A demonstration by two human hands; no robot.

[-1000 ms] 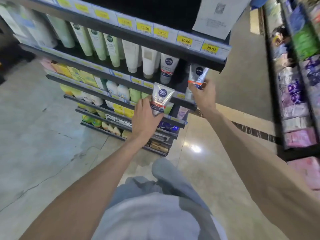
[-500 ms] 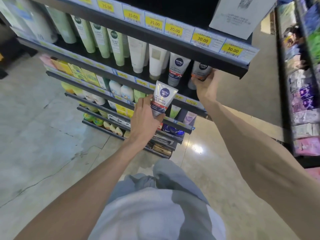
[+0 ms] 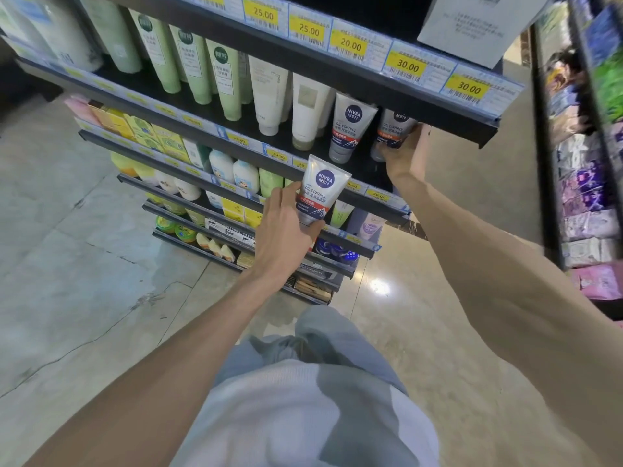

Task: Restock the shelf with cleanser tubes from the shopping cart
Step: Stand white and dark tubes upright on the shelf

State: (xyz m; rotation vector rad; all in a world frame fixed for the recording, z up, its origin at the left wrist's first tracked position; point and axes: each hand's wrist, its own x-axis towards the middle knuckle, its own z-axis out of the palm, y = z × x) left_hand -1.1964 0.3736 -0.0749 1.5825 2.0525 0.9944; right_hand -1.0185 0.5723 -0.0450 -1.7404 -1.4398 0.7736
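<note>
My left hand (image 3: 281, 235) grips a Nivea tube (image 3: 318, 192) near its cap end, fingers and thumb curled round it, held upright in front of the shelf edge (image 3: 377, 198), not yet on the shelf. My right hand (image 3: 404, 151) is on the shelf, fingers wrapped round a second tube (image 3: 396, 128) at the far right end of the row, cap down; can't tell if the tube's foot touches the shelf board. Just left of it stands a third Nivea tube (image 3: 350, 128), then white tubes (image 3: 273, 96) and green tubes (image 3: 222, 75) farther left. Yellow price tags (image 3: 408, 67) run along the shelf above. Lower shelves hold bottles (image 3: 220, 165) and boxes (image 3: 141, 128). Floor (image 3: 84, 281) below, another rack (image 3: 586, 183) to my right.
</note>
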